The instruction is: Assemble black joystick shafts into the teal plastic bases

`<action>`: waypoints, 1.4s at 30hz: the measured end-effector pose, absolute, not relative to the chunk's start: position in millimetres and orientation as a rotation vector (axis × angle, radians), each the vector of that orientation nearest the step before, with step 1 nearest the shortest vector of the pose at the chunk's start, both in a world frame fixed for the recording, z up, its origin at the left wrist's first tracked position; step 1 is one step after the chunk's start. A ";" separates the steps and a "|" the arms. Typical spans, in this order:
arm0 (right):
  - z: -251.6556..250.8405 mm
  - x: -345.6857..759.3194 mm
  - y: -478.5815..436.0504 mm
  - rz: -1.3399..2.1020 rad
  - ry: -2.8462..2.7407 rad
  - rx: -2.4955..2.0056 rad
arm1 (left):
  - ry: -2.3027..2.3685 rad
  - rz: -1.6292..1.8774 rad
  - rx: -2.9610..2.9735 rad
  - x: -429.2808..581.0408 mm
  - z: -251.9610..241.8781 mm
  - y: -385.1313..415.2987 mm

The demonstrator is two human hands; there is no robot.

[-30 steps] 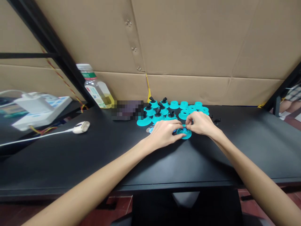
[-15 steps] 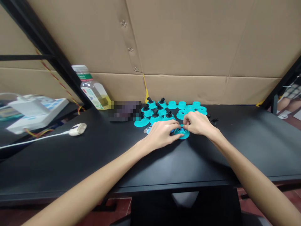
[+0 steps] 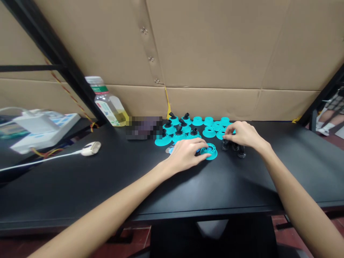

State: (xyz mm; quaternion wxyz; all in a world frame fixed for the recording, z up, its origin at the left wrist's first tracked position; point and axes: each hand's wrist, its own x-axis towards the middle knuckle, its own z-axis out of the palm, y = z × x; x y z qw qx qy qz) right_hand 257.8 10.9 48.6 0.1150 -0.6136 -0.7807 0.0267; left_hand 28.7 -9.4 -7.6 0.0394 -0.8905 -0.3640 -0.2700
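Observation:
My left hand [image 3: 188, 154] is closed, its thumb and fingers round the rim of a turquoise cone-shaped plastic base [image 3: 211, 154] with a ringed opening on top. Something with a blue patch [image 3: 170, 149] lies partly hidden behind that hand. To the right, my right hand [image 3: 243, 134] has its thumb and fingertips pinched at the top of a small black knob-like part [image 3: 225, 144]. More black parts [image 3: 241, 152] lie under and beside its fingers. Whether the pinched part has left the table cannot be made out.
Several turquoise bases with black parts on top [image 3: 179, 134] stand behind my left hand. Plain turquoise bases [image 3: 209, 132] stand right of them. On the left are a drink bottle [image 3: 110, 107], a blurred dark item [image 3: 143, 127], a white cable plug [image 3: 91, 148] and a power strip [image 3: 45, 132].
My right hand has moved right, from the turquoise base over to the black parts. My left hand keeps its hold on the base, whose ringed top shows more now.

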 end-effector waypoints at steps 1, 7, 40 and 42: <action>48.9 257.8 9.8 0.103 -2.331 -1.796 | -1.122 -0.824 -2.740 28.7 -7.4 -9.8; 50.3 255.9 5.4 0.091 -2.495 -1.788 | -1.275 -0.779 -2.737 30.3 -6.6 -12.3; 35.3 235.3 3.9 0.409 -2.373 -1.144 | -1.511 -0.781 -2.881 36.8 -11.3 -9.6; 35.3 235.9 3.5 0.407 -2.382 -1.152 | -1.529 -0.770 -2.885 36.7 -11.0 -9.6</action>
